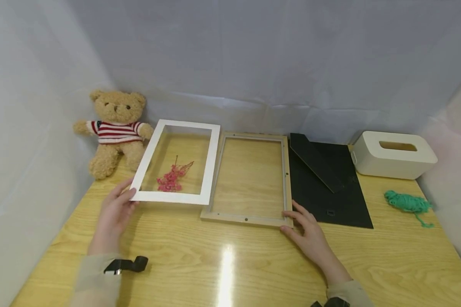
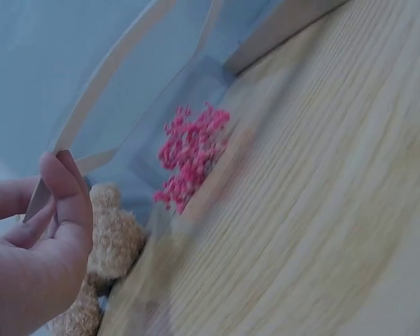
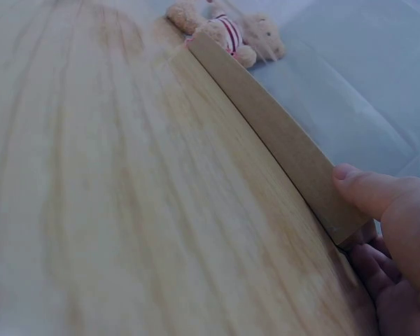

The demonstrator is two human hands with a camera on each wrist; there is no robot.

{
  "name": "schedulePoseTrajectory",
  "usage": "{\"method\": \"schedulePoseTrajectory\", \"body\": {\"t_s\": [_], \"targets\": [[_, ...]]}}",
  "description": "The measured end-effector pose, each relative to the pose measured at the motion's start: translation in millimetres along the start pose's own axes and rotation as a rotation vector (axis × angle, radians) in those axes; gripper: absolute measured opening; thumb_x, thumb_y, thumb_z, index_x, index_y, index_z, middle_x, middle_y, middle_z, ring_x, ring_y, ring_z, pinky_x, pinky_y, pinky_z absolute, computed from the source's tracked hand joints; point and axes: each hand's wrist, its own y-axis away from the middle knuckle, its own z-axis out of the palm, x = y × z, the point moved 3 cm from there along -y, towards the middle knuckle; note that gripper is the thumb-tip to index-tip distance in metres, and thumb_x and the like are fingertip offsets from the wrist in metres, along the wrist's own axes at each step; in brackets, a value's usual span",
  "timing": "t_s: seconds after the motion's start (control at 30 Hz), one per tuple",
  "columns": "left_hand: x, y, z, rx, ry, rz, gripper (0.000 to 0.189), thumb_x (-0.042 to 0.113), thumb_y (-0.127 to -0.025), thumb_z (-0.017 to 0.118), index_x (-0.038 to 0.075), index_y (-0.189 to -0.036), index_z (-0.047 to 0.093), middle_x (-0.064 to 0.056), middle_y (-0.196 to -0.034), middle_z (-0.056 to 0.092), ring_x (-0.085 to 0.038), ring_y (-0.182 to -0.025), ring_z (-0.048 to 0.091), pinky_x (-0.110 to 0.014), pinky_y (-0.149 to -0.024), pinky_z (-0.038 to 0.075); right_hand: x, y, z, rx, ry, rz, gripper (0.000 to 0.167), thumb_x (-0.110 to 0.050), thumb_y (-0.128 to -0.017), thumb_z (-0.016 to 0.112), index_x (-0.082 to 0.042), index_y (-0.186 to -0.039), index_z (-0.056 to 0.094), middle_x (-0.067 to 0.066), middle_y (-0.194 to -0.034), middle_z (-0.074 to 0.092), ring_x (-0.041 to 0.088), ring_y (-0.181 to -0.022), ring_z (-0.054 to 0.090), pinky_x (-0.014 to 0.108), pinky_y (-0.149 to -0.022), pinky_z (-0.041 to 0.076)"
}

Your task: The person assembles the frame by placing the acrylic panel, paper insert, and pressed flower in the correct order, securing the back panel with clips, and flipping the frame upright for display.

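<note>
In the head view my left hand (image 1: 117, 209) pinches the near left corner of a white picture mat (image 1: 169, 196), raised and tilted above the table. Through its opening shows a sprig of pink dried flowers (image 1: 171, 178); the left wrist view shows these flowers (image 2: 192, 155) low by the tabletop, beyond the mat. Whether a clear pane fills the opening, I cannot tell. A light wooden picture frame (image 1: 234, 219) lies flat to the right of the mat. My right hand (image 1: 311, 236) grips its near right corner, the thumb (image 3: 367, 187) against the outer edge in the right wrist view.
A black frame back (image 1: 349, 209) with its stand lies right of the frame. Farther right are a white tissue box (image 1: 395, 160) and a hank of green yarn (image 1: 407, 202). A teddy bear (image 1: 117, 130) sits at the back left. Pale sheeting (image 1: 253, 55) surrounds the table.
</note>
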Motion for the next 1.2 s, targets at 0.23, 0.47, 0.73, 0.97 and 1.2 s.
{"method": "schedulePoseTrajectory", "body": {"t_s": [0.23, 0.47, 0.73, 0.97, 1.2], "targets": [[-16.2, 14.5, 24.1, -0.015, 0.054, -0.010, 0.030, -0.003, -0.097, 0.049, 0.012, -0.113, 0.069, -0.009, -0.090, 0.069, -0.014, -0.068, 0.062, -0.019, -0.058, 0.051, -0.1, -0.1, -0.4, -0.003, -0.007, 0.013, 0.040, -0.030, -0.085, 0.073, -0.017, -0.122, 0.064, 0.006, -0.149, 0.036, 0.026, -0.122, 0.045, 0.046, -0.089, 0.048], [-37.4, 24.3, 51.0, 0.002, 0.022, -0.039, 0.031, -0.003, -0.096, 0.050, 0.016, -0.115, 0.066, -0.005, -0.090, 0.066, -0.012, -0.067, 0.058, -0.017, -0.060, 0.050, -0.3, 0.0, -0.3, -0.006, -0.013, 0.020, 0.040, -0.030, -0.085, 0.072, -0.017, -0.122, 0.064, 0.006, -0.149, 0.036, 0.026, -0.122, 0.045, 0.046, -0.089, 0.048], [-58.6, 28.2, 80.0, 0.003, -0.015, -0.018, 0.031, -0.004, -0.096, 0.049, 0.016, -0.114, 0.065, -0.003, -0.091, 0.065, -0.010, -0.069, 0.059, -0.017, -0.062, 0.050, -1.1, 0.2, -0.7, -0.010, -0.011, 0.021, 0.040, -0.030, -0.086, 0.072, -0.016, -0.123, 0.064, 0.007, -0.149, 0.036, 0.027, -0.123, 0.044, 0.046, -0.090, 0.048], [-82.1, 27.4, 99.3, 0.025, -0.060, -0.041, 0.031, -0.004, -0.097, 0.047, 0.007, -0.124, 0.057, -0.003, -0.092, 0.062, -0.009, -0.067, 0.056, -0.016, -0.062, 0.049, -1.2, 0.0, -0.7, -0.010, -0.010, 0.021, 0.040, -0.030, -0.086, 0.072, -0.015, -0.122, 0.064, 0.007, -0.149, 0.036, 0.028, -0.124, 0.044, 0.046, -0.090, 0.048], [-99.4, 24.0, 116.6, 0.018, -0.098, -0.048, 0.041, -0.005, -0.097, 0.045, -0.007, -0.137, 0.038, -0.005, -0.095, 0.062, -0.010, -0.068, 0.056, -0.017, -0.064, 0.050, -0.6, -0.3, -0.2, -0.003, -0.009, 0.009, 0.040, -0.029, -0.085, 0.073, -0.015, -0.122, 0.064, 0.008, -0.149, 0.037, 0.028, -0.125, 0.042, 0.047, -0.090, 0.048]]}}
